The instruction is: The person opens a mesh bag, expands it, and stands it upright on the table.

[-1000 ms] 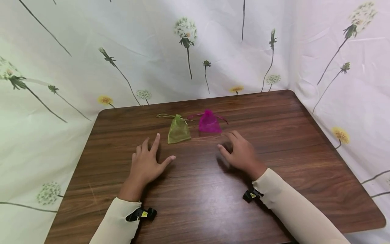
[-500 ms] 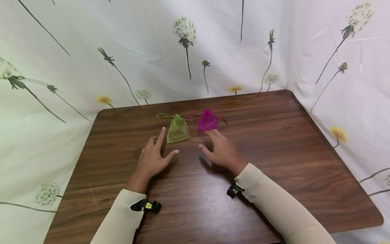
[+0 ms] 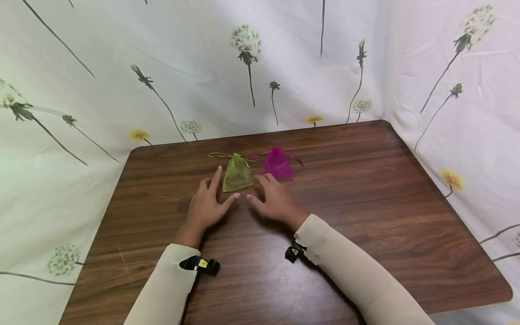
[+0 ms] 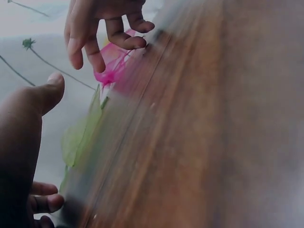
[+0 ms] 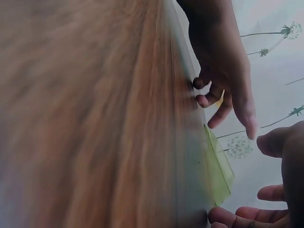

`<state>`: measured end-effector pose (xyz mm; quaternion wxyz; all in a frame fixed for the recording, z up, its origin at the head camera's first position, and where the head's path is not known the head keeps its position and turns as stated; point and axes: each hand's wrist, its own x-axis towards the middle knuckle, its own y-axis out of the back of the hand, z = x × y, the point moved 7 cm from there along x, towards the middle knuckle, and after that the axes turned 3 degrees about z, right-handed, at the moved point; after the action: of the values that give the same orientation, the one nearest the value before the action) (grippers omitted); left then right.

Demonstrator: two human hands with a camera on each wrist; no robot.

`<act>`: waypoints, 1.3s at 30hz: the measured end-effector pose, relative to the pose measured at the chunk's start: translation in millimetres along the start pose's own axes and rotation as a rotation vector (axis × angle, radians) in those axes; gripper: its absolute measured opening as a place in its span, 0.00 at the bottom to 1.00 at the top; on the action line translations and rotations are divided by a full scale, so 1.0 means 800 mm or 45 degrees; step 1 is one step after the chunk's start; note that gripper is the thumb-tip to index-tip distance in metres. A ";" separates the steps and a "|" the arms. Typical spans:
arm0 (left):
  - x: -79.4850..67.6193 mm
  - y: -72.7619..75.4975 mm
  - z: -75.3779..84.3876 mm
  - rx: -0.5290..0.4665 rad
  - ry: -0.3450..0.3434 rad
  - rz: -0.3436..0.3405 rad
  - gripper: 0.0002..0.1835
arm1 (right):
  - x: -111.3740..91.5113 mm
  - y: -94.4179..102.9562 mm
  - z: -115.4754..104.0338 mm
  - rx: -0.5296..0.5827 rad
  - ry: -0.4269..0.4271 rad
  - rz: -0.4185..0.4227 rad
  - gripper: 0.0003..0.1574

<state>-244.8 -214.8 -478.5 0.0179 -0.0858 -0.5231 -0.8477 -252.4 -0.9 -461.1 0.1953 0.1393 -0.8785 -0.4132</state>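
A sheer green drawstring pouch (image 3: 237,175) lies flat on the brown wooden table, its cords spread out at the top. To its right lies a magenta drawstring pouch (image 3: 278,164) of the same sort. My left hand (image 3: 207,203) is at the green pouch's left side, index finger extended along its edge and thumb spread. At the pouch's lower right corner are the fingertips of my right hand (image 3: 277,201), its thumb pointing inward. Neither hand grips anything. The right wrist view shows the green pouch (image 5: 218,173) between both hands' fingers.
The wooden table (image 3: 386,203) has rounded corners and meets a white curtain (image 3: 195,54) printed with dandelions at the back and right. Small black straps (image 3: 205,265) sit at both cream sleeves.
My right hand has moved left, past the magenta pouch to the green one. My left hand has shifted right and forward to the green pouch's side. Both pouches stay in place.
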 end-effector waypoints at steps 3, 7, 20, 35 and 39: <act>0.007 -0.002 -0.001 -0.009 -0.005 0.014 0.55 | 0.006 -0.007 -0.002 0.035 -0.015 0.007 0.44; 0.014 -0.003 -0.002 -0.034 -0.018 0.035 0.54 | 0.012 -0.015 -0.003 0.052 -0.043 -0.003 0.45; 0.026 -0.006 -0.007 -0.094 -0.067 0.007 0.50 | 0.034 -0.026 0.003 0.187 -0.097 0.017 0.46; 0.046 -0.017 -0.007 -0.085 -0.085 -0.049 0.43 | 0.051 -0.031 0.025 0.255 -0.233 0.113 0.39; 0.048 -0.018 -0.006 -0.080 -0.085 -0.056 0.42 | 0.053 -0.032 0.029 0.304 -0.260 0.128 0.38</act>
<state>-284.8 -210.6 -487.2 -0.0208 -0.1029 -0.4983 -0.8606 -298.2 -18.1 -485.2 0.1075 0.0745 -0.9425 -0.3076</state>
